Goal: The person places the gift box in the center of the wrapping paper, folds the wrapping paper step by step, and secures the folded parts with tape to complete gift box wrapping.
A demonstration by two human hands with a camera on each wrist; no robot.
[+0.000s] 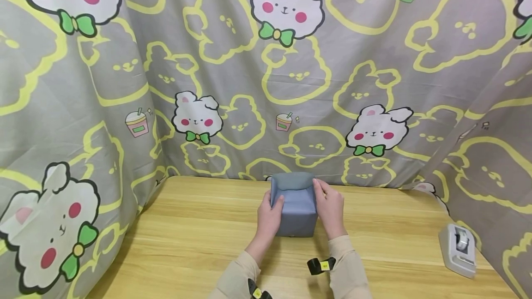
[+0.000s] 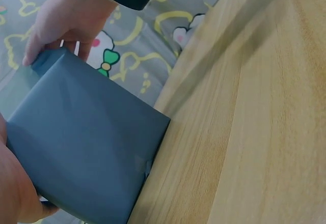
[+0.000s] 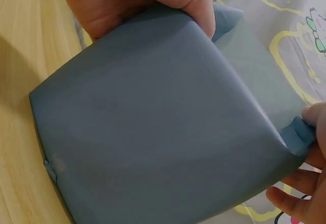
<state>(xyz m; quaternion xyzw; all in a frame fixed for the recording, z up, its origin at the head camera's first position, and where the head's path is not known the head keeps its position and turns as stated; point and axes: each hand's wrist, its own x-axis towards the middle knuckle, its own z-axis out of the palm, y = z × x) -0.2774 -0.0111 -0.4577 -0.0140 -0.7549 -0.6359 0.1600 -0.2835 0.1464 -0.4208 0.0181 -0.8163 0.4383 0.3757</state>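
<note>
Parcel [image 1: 296,218], blue-wrapped and sitting on the bench [image 1: 199,225], could suffer a creased or torn end flap [image 1: 293,182] if the right hand [image 1: 331,206], pinching its far right corner, tugs too hard while the left hand [image 1: 268,216], gripping the left side, slips.

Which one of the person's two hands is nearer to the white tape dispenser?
The right hand, holding the right side of the blue package; the left hand, on its left side, is farther from the tape dispenser.
</note>
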